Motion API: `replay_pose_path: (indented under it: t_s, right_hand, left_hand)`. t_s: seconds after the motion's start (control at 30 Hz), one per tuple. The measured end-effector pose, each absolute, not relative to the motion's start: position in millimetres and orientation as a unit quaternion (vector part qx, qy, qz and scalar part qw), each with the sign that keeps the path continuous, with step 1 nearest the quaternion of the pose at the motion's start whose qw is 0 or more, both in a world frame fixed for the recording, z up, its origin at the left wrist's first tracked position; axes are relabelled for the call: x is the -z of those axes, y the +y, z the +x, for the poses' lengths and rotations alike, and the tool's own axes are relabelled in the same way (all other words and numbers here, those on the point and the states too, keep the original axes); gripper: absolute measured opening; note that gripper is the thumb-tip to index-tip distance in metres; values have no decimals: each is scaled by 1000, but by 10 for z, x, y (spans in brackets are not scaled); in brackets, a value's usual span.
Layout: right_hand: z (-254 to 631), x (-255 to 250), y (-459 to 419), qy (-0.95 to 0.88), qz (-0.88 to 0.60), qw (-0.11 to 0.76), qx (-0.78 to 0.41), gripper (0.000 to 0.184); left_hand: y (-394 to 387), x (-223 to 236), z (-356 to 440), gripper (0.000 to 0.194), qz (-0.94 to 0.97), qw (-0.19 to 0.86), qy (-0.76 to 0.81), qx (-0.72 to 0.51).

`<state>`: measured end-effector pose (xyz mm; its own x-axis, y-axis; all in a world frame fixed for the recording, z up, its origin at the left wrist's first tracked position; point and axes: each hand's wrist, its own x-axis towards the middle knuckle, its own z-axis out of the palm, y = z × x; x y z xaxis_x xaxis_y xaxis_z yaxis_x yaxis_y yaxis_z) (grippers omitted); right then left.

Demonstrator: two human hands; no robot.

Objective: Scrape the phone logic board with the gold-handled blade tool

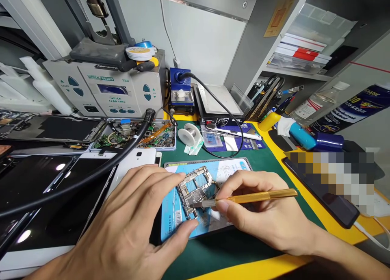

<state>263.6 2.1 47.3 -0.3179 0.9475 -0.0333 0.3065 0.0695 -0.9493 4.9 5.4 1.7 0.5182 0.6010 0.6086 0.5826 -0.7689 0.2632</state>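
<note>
A phone circuit board (195, 192) lies on a blue and white printed packet or mat (172, 227). My left hand (131, 223) holds the board at its left side, with the index fingertip on the upper left edge and the thumb by the lower edge. Pinched like a pen in my right hand (258, 211) is a slim gold-handled tool (262, 196) with a flat grey tip. That tip touches or hovers just over the chips in the lower middle of the board; I cannot tell which.
Phones (88, 190) lie at left beneath a thick black hose (91, 176) from the grey hot-air station (106, 85). A solder spool (189, 135) and heating plate (219, 101) stand behind. Another phone (323, 194) lies at right, near a blue spray can (350, 113).
</note>
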Motion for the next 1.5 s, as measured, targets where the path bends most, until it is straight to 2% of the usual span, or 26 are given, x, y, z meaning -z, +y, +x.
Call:
replay_pose_path:
  t_s: [0.73, 1.0, 1.5]
  right_hand:
    - [2626, -463, 49, -599, -486, 370, -518, 12]
    - [2621, -514, 30, -609, -480, 348, -527, 12]
    - [2623, -479, 46, -580, -485, 392, -525, 14]
  left_hand:
    - [50, -4, 56, 51, 870, 17, 349, -348]
    - [40, 6, 43, 53, 868, 16, 352, -349]
    - [33, 19, 21, 49, 869, 15, 348, -351]
